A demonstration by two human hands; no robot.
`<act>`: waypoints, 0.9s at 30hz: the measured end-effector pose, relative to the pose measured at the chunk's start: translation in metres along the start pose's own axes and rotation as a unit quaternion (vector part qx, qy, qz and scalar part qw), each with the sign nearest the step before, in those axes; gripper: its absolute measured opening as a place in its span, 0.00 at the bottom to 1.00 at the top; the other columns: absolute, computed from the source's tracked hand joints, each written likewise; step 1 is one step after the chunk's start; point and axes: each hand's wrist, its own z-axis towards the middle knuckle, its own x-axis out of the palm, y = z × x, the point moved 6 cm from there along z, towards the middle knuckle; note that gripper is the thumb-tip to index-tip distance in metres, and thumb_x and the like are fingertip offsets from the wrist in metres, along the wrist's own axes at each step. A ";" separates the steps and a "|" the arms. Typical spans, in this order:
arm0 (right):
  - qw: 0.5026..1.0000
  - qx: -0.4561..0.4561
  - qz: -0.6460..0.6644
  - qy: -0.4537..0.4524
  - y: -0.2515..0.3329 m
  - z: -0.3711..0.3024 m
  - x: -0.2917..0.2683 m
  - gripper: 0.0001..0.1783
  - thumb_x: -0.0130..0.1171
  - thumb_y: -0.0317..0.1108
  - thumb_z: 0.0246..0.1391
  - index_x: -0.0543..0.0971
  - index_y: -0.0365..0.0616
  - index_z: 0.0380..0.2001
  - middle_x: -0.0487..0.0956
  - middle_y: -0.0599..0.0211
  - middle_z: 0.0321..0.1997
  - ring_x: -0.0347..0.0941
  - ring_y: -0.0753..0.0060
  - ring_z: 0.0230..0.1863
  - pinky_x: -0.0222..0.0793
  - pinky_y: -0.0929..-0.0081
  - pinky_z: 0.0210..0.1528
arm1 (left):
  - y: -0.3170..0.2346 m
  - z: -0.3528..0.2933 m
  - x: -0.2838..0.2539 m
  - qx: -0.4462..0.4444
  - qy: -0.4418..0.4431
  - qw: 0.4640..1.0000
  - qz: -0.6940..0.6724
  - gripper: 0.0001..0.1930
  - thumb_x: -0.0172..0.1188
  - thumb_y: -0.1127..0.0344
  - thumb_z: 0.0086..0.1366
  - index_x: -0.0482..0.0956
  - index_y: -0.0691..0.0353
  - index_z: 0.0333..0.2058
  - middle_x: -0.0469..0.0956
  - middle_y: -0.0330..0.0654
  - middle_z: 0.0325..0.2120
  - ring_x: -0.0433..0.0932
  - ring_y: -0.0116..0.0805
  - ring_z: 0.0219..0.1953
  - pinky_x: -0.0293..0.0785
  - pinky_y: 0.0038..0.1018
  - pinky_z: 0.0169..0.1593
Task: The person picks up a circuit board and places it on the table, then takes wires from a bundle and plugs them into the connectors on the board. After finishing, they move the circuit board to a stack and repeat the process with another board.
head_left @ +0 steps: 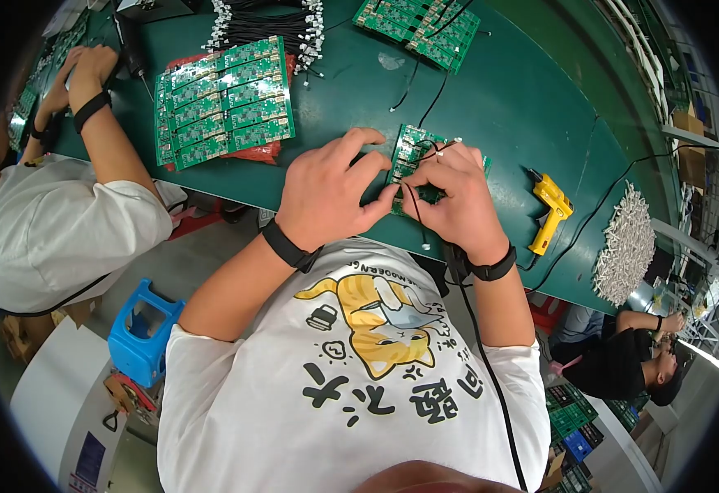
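A green circuit board [407, 141] lies near the table's front edge, partly covered by my hands. My left hand [327, 191] is at its left side, thumb and curled fingers closed against the edge. Over the board's right part, my right hand [460, 197] is closed with thumb and forefinger pinched on a thin black cable [419, 215]. That cable hangs toward the table's edge and ends in a small white connector [426, 246]. The exact contact under the right fingers is hidden. Both wrists wear black bands.
Panels of circuit boards [226, 107] rest on red wrap at left; another panel [425, 29] lies farther back. Behind are bundled black cables [265, 29]. A yellow glue gun [550, 212] and a white pile of small parts [626, 246] are right. A co-worker's arm [113, 135] is left.
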 end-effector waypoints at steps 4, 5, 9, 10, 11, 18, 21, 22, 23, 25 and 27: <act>1.000 0.008 0.013 0.009 -0.005 0.001 0.001 0.09 0.80 0.29 0.47 0.89 0.52 0.31 0.82 0.76 0.37 0.77 0.62 0.44 0.66 0.61 0.54 | 0.001 0.001 -0.001 -0.002 0.002 1.000 -0.005 0.13 0.79 0.59 0.63 0.84 0.53 0.40 0.85 0.36 0.54 0.90 0.39 0.42 0.85 0.36 0.38; 1.000 0.011 0.016 0.011 -0.005 0.002 0.002 0.09 0.80 0.29 0.47 0.89 0.52 0.31 0.82 0.77 0.37 0.76 0.62 0.44 0.66 0.61 0.55 | 0.002 0.001 -0.001 -0.003 0.003 1.000 -0.006 0.13 0.79 0.59 0.63 0.84 0.53 0.40 0.85 0.36 0.54 0.90 0.39 0.42 0.85 0.36 0.38; 0.999 0.021 0.023 0.009 -0.004 0.000 0.002 0.12 0.84 0.28 0.46 0.88 0.50 0.32 0.83 0.74 0.37 0.78 0.60 0.46 0.65 0.61 0.54 | 0.001 0.000 -0.001 -0.001 0.002 1.000 -0.005 0.13 0.79 0.59 0.63 0.84 0.53 0.40 0.85 0.36 0.54 0.90 0.40 0.41 0.84 0.37 0.37; 1.000 0.016 0.023 0.004 -0.002 0.000 0.001 0.12 0.84 0.28 0.46 0.88 0.50 0.32 0.83 0.74 0.37 0.78 0.60 0.46 0.65 0.61 0.54 | 0.001 0.000 -0.001 0.000 0.002 1.000 -0.004 0.13 0.79 0.59 0.63 0.84 0.53 0.39 0.85 0.36 0.54 0.90 0.40 0.41 0.84 0.37 0.37; 0.999 0.022 0.023 0.005 -0.002 0.000 0.002 0.12 0.84 0.28 0.47 0.88 0.50 0.32 0.83 0.74 0.37 0.78 0.61 0.46 0.65 0.61 0.54 | 0.000 0.001 -0.002 0.005 0.000 1.000 0.001 0.13 0.79 0.59 0.63 0.84 0.53 0.39 0.85 0.36 0.54 0.90 0.40 0.41 0.84 0.37 0.37; 0.999 0.032 0.003 0.006 0.003 -0.005 0.001 0.09 0.81 0.29 0.50 0.89 0.50 0.33 0.83 0.74 0.40 0.78 0.60 0.49 0.66 0.60 0.57 | -0.003 0.003 -0.006 0.004 0.007 1.000 -0.002 0.12 0.79 0.58 0.65 0.85 0.54 0.40 0.85 0.37 0.52 0.90 0.41 0.41 0.85 0.37 0.38; 0.999 0.000 -0.031 -0.045 0.009 -0.010 -0.006 0.09 0.81 0.30 0.52 0.90 0.51 0.35 0.84 0.72 0.48 0.78 0.58 0.54 0.67 0.57 0.61 | -0.008 0.005 -0.011 0.028 0.031 0.999 0.008 0.13 0.80 0.59 0.64 0.85 0.54 0.40 0.85 0.37 0.50 0.88 0.42 0.40 0.84 0.38 0.38; 0.998 -0.004 -0.028 -0.050 0.010 -0.011 -0.006 0.09 0.81 0.30 0.52 0.90 0.51 0.35 0.84 0.72 0.48 0.78 0.58 0.54 0.67 0.57 0.61 | -0.009 0.007 -0.013 0.037 0.043 0.998 0.011 0.13 0.80 0.59 0.63 0.86 0.55 0.40 0.85 0.38 0.49 0.88 0.43 0.40 0.83 0.39 0.38; 0.999 0.011 -0.023 -0.048 0.009 -0.012 -0.006 0.09 0.81 0.30 0.52 0.91 0.52 0.37 0.84 0.71 0.50 0.77 0.58 0.55 0.67 0.57 0.63 | -0.006 0.011 -0.020 0.039 0.044 0.998 0.018 0.13 0.80 0.59 0.63 0.86 0.55 0.40 0.85 0.38 0.49 0.88 0.43 0.40 0.83 0.39 0.38; 0.998 0.048 -0.018 -0.047 0.004 -0.016 -0.007 0.10 0.81 0.30 0.52 0.92 0.52 0.39 0.83 0.70 0.55 0.76 0.56 0.58 0.67 0.56 0.65 | -0.006 0.046 -0.058 0.052 0.004 0.995 0.081 0.13 0.81 0.60 0.61 0.87 0.55 0.39 0.84 0.38 0.46 0.86 0.45 0.41 0.83 0.41 0.42; 0.998 0.054 0.001 -0.044 0.002 -0.017 -0.007 0.10 0.81 0.31 0.53 0.92 0.53 0.39 0.83 0.70 0.55 0.76 0.56 0.59 0.67 0.56 0.65 | 0.002 0.063 -0.076 0.059 -0.016 0.991 0.120 0.13 0.82 0.61 0.60 0.88 0.56 0.39 0.83 0.38 0.45 0.85 0.45 0.42 0.83 0.42 0.43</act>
